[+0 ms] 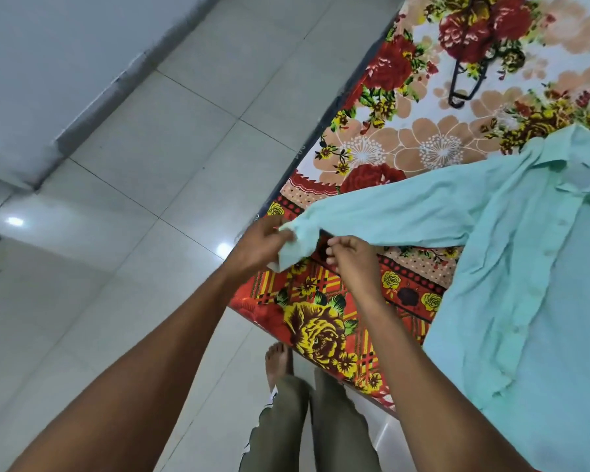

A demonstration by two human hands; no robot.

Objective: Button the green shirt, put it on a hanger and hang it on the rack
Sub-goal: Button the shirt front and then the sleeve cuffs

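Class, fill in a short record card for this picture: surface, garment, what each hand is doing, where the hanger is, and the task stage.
surface: floral bedsheet on a bed beside a tiled floor
garment: green shirt lying spread out, one sleeve stretched toward the bed's edge
left hand: grips the cuff at the sleeve's end
right hand: fingers curled at the sleeve's lower edge beside the cuff
hanger: dark, lying on the sheet beyond the shirt, untouched
stage: working at the cuff; shirt not yet on the hanger

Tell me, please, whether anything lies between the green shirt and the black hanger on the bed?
Nothing visible does: only bare floral bedsheet separates the pale green button-up shirt from the black plastic hanger.
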